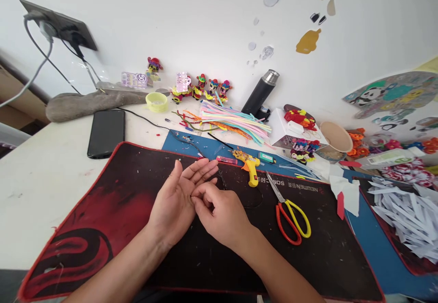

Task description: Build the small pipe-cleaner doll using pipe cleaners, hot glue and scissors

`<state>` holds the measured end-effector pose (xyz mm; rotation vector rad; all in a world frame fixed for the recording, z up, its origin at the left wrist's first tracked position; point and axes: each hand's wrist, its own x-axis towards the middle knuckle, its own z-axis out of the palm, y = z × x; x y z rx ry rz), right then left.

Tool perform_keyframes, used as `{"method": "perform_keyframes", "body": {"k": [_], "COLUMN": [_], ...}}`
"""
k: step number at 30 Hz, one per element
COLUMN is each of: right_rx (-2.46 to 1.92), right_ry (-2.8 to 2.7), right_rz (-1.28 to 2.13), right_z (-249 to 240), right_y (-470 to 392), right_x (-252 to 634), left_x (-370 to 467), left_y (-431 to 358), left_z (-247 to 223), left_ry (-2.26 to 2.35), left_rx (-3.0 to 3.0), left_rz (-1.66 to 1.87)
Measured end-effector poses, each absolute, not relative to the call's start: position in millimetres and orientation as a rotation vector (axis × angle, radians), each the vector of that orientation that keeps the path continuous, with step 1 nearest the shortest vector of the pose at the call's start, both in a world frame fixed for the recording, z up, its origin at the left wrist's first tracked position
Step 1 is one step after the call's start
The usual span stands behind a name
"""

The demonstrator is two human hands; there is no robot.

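Observation:
My left hand (178,198) is palm up over the black and red mat (130,180), its fingers stretched out and nothing visible on the palm. The thumb and index finger of my right hand (221,211) are pinched together against the left palm; anything between them is too small to make out. Just beyond my hands lies a yellow glue gun (251,168). Scissors (287,216) with one red and one yellow handle rest on the mat to the right of my right hand, blades apart.
A black phone (106,134) lies at the left. Pipe cleaners (236,120), a yellow tape roll (156,102) and a tilted black flask (260,94) are along the wall. Paper strips (407,216) are piled at the right. A thin black cable crosses behind my hands.

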<state>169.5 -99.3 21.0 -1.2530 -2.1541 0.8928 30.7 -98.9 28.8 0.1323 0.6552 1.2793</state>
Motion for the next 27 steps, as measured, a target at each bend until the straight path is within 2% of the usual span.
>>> {"method": "perform_keyframes", "body": {"k": [8,14,20,23,27], "right_rx": [-1.27,-1.291,-1.195,-1.155,-1.148], "right_ry": [-1.901,-1.576,-1.23,-1.137,-1.099], "right_rz": [1.166,1.491,1.827,1.912,1.935], "right_z": [26,34,28,31,35], "right_y": [-100,-95,-93,-93,-94], "right_x": [169,182,184,182,184], "left_x": [25,-11,-27,-27,-25], "left_y": [-101,-108,-106,-105,-105], "left_z": [27,22,16,14,13], "left_ry": [0.708,1.145,1.152,1.14,1.128], "left_rx": [0.241,1.053,1.852,2.011,1.935], "left_rz": [1.294,1.314,1.286,1.268,1.262]}}
